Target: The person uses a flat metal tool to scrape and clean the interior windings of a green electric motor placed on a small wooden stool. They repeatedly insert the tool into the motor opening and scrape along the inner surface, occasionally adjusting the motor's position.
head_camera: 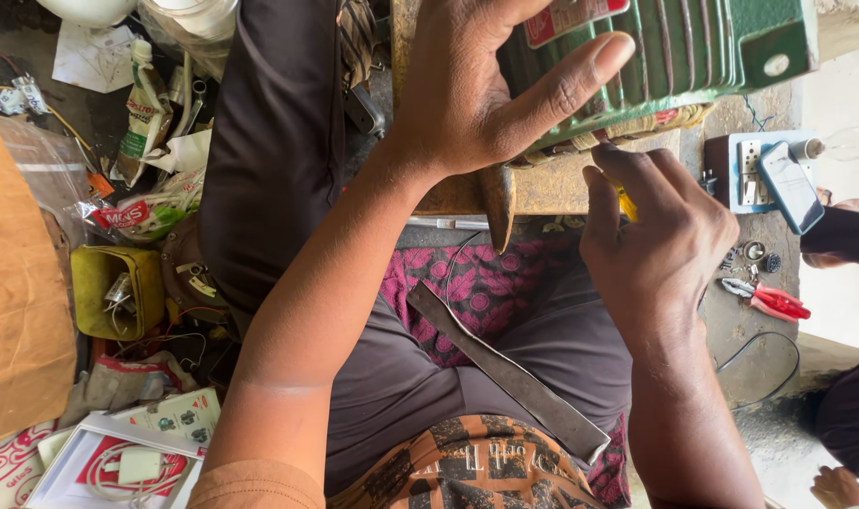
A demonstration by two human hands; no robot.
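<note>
Nearest, one flat grey metal strip (pixel 509 372) lies slantwise across the person's lap, over grey trousers and a magenta flowered cloth (pixel 476 287). Above it, the right hand (pixel 655 240) has its grip pinched together on a small yellow-handled tool (pixel 627 203), the tip pressed at the lower edge of one green ribbed metal motor housing (pixel 674 52). The left hand (pixel 481 90) spreads its grip apart, palm and thumb laid on that housing, which stands on a rusty metal base (pixel 552 184) at the top middle of the view. To the right on the floor lie one pair of red-handled pliers (pixel 773 302), and farther off one switch board (pixel 764 170) with a clear bulb (pixel 839 143). Left, one yellow plastic box (pixel 118 292) sits among wrappers.
</note>
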